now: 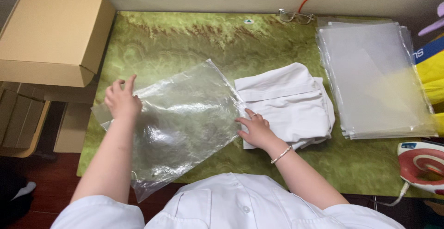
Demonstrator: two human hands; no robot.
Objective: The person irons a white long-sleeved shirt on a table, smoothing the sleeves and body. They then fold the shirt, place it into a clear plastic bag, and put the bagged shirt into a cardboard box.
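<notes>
A clear plastic bag (pixel 178 125) lies flat and slanted on the green patterned table (pixel 194 44). My left hand (pixel 121 100) rests on the bag's upper left corner, fingers spread. A folded white garment (pixel 286 102) lies just right of the bag, touching its right edge. My right hand (pixel 255 129) presses on the garment's lower left edge by the bag's mouth, fingers flat. A bracelet sits on that wrist and a ring on one finger.
A stack of clear plastic bags (pixel 377 78) lies at the table's right. A red and white iron (pixel 423 164) sits at the near right corner. Glasses (pixel 296 16) lie at the far edge. Cardboard boxes (pixel 53 34) stand to the left.
</notes>
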